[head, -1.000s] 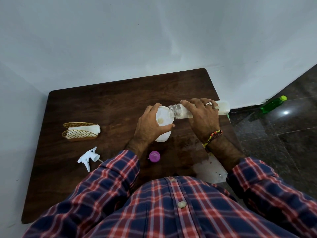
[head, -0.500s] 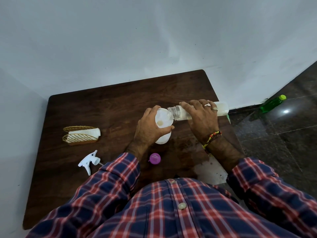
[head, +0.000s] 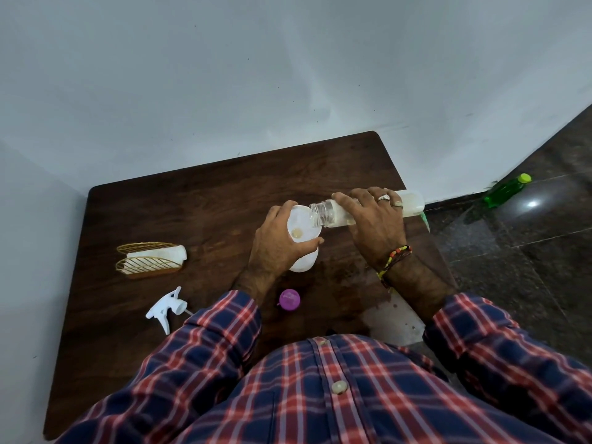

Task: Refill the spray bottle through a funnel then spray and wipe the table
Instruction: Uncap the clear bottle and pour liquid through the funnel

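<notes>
Head view: a white plastic funnel (head: 302,227), seated on a white translucent spray bottle (head: 303,261) standing on the dark wooden table (head: 192,213), is gripped by the curled fingers of the left hand (head: 278,245). A clear plastic refill bottle (head: 333,211) is held tipped nearly flat by the right hand (head: 374,225), fingers wrapped around it, its open neck over the funnel rim. A white trigger sprayer head (head: 166,307) and a purple round cap (head: 289,299) lie near the table's front edge.

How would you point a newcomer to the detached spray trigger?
Start at the dark wooden table and go to its near left part, beside the person's left sleeve. The spray trigger lies there loose, all white, unlike the round purple cap nearby.
</notes>
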